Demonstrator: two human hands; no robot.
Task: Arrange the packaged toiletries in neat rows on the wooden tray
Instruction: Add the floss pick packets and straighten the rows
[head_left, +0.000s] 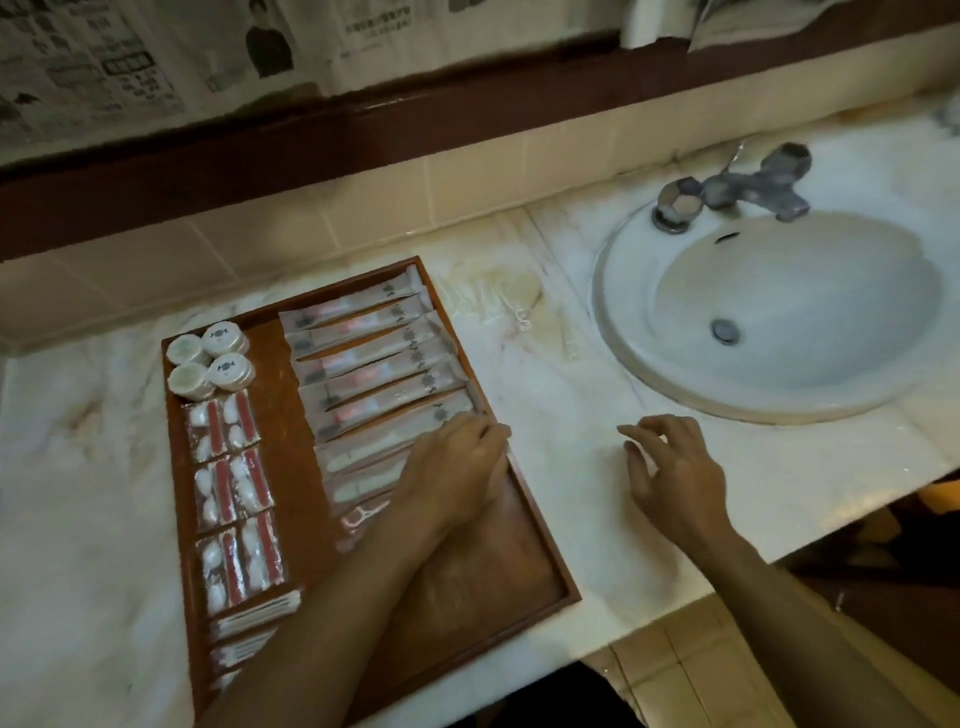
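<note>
The left hand (457, 470) lies palm down inside the wooden tray (540, 525), fingers curled loosely over the near end of the row of long sachets (374, 358) by the tray's right rim, though whether it actually pinches one I cannot tell; the right hand (670, 473) hovers just right of the tray over the marble worktop (571, 415), half open and holding nothing. Within the tray, four round white pots (210, 358) fill the far left corner, red-and-white packets (234, 493) run in pairs down the left side with cotton-bud packets (254, 618) nearer, and beyond the tray to the right sits the sink (769, 312).
</note>
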